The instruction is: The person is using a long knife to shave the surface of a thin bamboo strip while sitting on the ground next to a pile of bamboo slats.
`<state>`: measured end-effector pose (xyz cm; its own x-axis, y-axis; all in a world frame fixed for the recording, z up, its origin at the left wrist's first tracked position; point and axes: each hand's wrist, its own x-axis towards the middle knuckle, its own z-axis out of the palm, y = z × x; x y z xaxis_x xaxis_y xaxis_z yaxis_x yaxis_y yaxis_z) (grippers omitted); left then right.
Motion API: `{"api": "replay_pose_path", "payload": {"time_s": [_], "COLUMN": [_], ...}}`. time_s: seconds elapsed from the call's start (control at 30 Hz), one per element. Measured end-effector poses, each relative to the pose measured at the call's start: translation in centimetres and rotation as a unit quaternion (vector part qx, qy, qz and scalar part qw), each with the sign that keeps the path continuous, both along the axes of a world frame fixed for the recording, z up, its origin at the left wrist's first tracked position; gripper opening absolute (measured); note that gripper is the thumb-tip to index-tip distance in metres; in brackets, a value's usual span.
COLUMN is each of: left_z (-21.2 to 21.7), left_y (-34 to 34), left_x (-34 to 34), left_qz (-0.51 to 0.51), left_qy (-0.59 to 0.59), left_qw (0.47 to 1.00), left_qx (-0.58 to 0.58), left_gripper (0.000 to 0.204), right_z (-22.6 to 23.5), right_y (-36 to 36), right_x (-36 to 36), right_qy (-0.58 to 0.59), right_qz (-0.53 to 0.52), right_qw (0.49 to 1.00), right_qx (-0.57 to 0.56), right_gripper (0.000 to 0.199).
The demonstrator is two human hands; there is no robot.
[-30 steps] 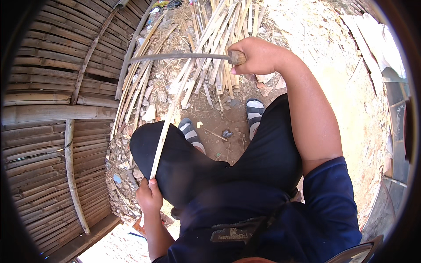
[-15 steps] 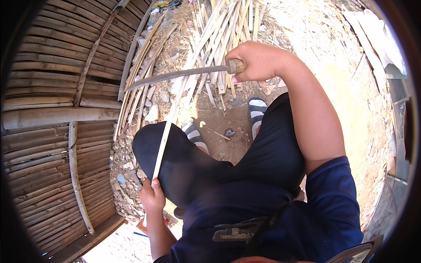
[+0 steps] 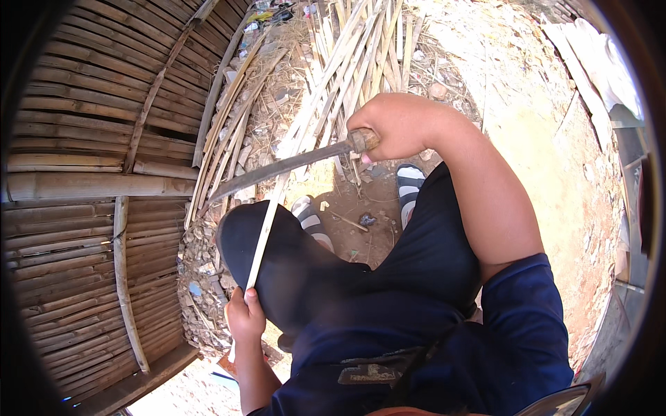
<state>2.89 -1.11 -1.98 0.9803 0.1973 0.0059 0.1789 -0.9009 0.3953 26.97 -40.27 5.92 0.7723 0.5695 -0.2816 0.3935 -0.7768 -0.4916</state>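
Note:
My right hand (image 3: 397, 126) is closed round the short wooden handle of a long, slightly curved machete (image 3: 284, 164). Its dark blade points left and crosses over a pale bamboo strip (image 3: 262, 239); whether the two touch I cannot tell. Down by my left thigh, my left hand (image 3: 245, 315) pinches the near end of that strip between thumb and fingers. The strip slants up and away across my left knee, and its far end merges with the pile of bamboo strips (image 3: 354, 62) on the ground ahead.
A slatted bamboo wall (image 3: 69, 243) stands close on my left, with more strips (image 3: 225, 114) lying along its foot. My sandalled feet (image 3: 310, 218) rest on bare dirt amid stones and chips. Sunlit ground (image 3: 548, 180) spreads to the right, with white sheeting (image 3: 596, 59) beyond.
My right hand has come down and nearer with the machete, whose blade now slopes lower to the left and crosses the strip closer to my knee. My left hand keeps its hold.

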Motion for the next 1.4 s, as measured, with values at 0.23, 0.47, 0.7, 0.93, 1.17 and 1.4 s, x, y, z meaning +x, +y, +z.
{"api": "replay_pose_path", "payload": {"time_s": [0.23, 0.47, 0.7, 0.93, 1.17, 1.4], "left_z": [-0.4, -0.5, 0.1, 0.6, -0.2, 0.5], "left_y": [0.5, 0.6, 0.3, -0.1, 0.5, 0.1], "left_x": [0.3, -0.3, 0.1, 0.2, -0.3, 0.0], "left_qz": [-0.003, 0.005, 0.021, 0.021, 0.022, 0.014], "left_qy": [-0.001, 0.006, 0.021, 0.027, 0.019, 0.015], "left_qw": [0.999, 0.999, 0.999, 0.998, 0.999, 0.999], "left_qx": [0.042, 0.032, 0.046, 0.058, 0.032, 0.050], "left_gripper": [0.063, 0.061, 0.060, 0.060, 0.063, 0.065], "right_z": [-4.0, -1.6, -4.1, -2.9, -2.0, -1.8], "right_y": [-5.7, 1.1, -5.1, -1.8, -1.5, -4.7], "right_x": [4.0, -1.2, 4.4, 1.2, 1.1, 3.6], "right_qy": [-0.156, -0.084, -0.104, -0.071, -0.014, -0.041], "right_qz": [-0.204, 0.082, -0.174, -0.043, 0.023, -0.168], "right_qw": [0.963, 0.993, 0.976, 0.996, 0.998, 0.984], "right_qx": [0.084, 0.022, 0.075, 0.044, 0.051, 0.032], "right_gripper": [0.039, 0.035, 0.038, 0.042, 0.044, 0.065]}}
